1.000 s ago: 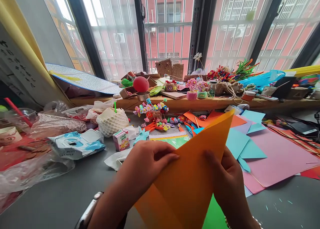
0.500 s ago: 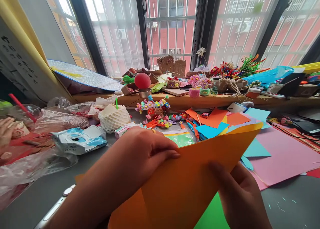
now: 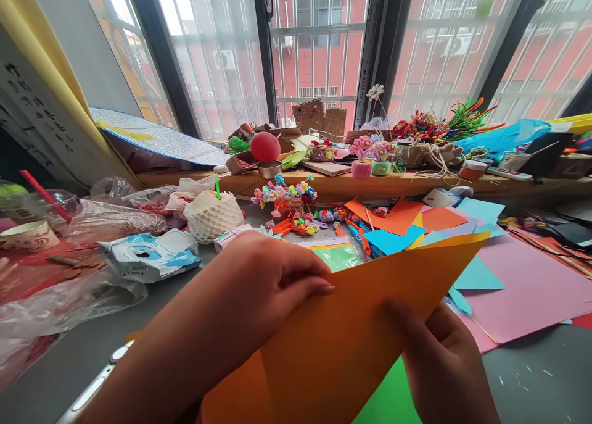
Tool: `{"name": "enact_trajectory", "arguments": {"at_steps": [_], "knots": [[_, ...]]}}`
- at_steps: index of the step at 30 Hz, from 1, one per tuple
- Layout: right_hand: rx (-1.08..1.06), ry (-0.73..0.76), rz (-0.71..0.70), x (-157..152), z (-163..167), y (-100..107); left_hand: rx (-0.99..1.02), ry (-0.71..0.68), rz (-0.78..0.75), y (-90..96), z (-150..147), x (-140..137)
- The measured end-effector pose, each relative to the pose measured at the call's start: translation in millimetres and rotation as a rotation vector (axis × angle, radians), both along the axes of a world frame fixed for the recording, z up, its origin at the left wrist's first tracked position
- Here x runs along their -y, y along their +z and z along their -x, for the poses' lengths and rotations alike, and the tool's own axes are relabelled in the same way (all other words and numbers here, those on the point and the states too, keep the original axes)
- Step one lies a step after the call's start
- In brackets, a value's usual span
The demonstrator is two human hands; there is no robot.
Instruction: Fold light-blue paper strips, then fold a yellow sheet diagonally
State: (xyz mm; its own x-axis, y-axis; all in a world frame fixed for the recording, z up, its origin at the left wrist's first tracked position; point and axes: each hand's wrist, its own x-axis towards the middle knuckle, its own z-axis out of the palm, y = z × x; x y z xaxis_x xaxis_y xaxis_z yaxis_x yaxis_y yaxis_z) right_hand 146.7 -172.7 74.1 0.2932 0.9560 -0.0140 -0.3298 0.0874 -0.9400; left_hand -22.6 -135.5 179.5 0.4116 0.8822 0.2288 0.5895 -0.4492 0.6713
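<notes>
A folded sheet of orange paper is held up between both hands, tilted over the table. My left hand pinches its upper edge, thumb in front and fingers behind. On the right side my right hand grips the sheet, with the thumb pressed on the near face and the other fingers behind it. Below the sheet part of a green paper shows. Just beyond the left hand lies a green packet. The lower left of the orange paper is partly covered by my left forearm.
Pink paper and blue paper lie to the right. At left are a wet wipes pack, a netted round fruit, plastic bags and a paper cup. A red ball sits on the sill.
The view has shifted slightly. Both hands keep the same hold on the orange paper. At far left, another person's hand has drawn back from the paper cup, now mostly out of view.
</notes>
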Motion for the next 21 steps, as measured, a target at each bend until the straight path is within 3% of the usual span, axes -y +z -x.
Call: {"name": "enact_trajectory", "arguments": {"at_steps": [10, 15, 21], "knots": [[0.058, 0.033, -0.026, -2.3, 0.3, -0.8, 0.003, 0.017, 0.043, 1.0, 1.3, 0.1], [0.089, 0.08, -0.084, -9.3, -7.7, 14.2, -0.124, -0.013, -0.059, 3.8, 6.5, -2.1], [0.136, -0.006, -0.1, -17.3, -14.1, 35.8, -0.33, -0.05, -0.207, 9.7, 13.8, 0.8]]}}
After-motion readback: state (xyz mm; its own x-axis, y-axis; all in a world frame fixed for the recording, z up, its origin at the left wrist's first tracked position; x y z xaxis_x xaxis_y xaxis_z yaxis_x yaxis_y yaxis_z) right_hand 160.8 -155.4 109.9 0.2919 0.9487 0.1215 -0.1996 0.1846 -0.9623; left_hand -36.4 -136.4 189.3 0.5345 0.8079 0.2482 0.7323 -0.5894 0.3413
